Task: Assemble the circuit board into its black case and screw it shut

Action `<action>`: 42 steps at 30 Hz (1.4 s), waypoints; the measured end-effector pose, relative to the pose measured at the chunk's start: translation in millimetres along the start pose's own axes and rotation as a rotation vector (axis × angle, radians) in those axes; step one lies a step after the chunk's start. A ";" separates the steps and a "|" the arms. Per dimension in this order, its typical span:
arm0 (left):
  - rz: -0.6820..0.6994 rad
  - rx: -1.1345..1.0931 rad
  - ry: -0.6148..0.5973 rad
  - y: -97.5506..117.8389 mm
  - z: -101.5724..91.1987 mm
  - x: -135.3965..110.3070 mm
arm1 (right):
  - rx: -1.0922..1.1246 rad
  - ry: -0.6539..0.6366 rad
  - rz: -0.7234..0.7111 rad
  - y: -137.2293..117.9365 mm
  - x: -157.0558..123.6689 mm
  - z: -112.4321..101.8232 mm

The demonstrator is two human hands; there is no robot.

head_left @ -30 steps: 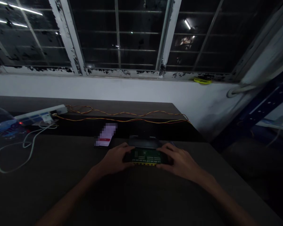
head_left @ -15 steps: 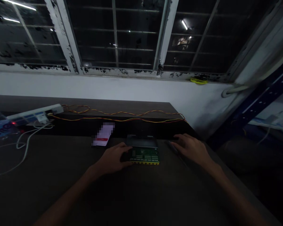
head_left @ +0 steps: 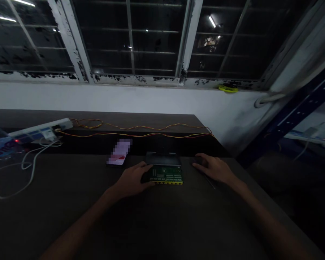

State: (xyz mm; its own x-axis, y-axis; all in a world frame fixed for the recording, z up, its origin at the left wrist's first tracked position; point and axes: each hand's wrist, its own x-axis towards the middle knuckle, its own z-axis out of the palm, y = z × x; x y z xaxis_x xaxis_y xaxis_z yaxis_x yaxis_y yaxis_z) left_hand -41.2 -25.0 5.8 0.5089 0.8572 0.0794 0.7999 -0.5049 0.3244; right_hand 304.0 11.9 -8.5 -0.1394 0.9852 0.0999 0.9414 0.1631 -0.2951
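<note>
A green circuit board (head_left: 166, 174) with a yellow front edge lies on the dark table (head_left: 70, 202), in front of a flat dark case (head_left: 163, 159). My left hand (head_left: 132, 178) curls around the board's left end and holds it. My right hand (head_left: 215, 169) rests on the table to the right of the board, fingers bent over a small dark object that I cannot make out in the dim light.
A phone (head_left: 119, 153) with a lit screen lies left of the case. A white power strip (head_left: 40, 130) and a white cable (head_left: 21, 167) sit at the left. Orange twisted wires (head_left: 141, 135) run along the raised back ledge. A blue rack (head_left: 295, 112) stands at the right.
My right hand left the board's right end, moved out to the right, then came slightly back onto the table. The left hand stayed on the board.
</note>
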 end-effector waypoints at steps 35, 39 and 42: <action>0.028 -0.009 0.018 0.9 -2.9 0.5 | 0.636 0.445 -0.134 -27.8 -5.2 -6.7; 0.040 0.002 0.038 -1.2 -0.1 0.4 | 0.541 0.442 -0.146 -35.2 -8.6 -8.0; 0.043 0.007 0.039 -1.3 0.7 0.3 | 0.485 0.448 -0.171 -37.7 -10.1 -7.8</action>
State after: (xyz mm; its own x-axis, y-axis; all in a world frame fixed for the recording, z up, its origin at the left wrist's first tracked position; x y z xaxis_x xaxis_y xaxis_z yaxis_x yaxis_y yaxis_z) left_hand -41.9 -24.2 4.8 0.5301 0.8380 0.1296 0.7801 -0.5418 0.3129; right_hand 272.2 -4.7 9.1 -0.0347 0.8435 0.5360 0.6591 0.4225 -0.6222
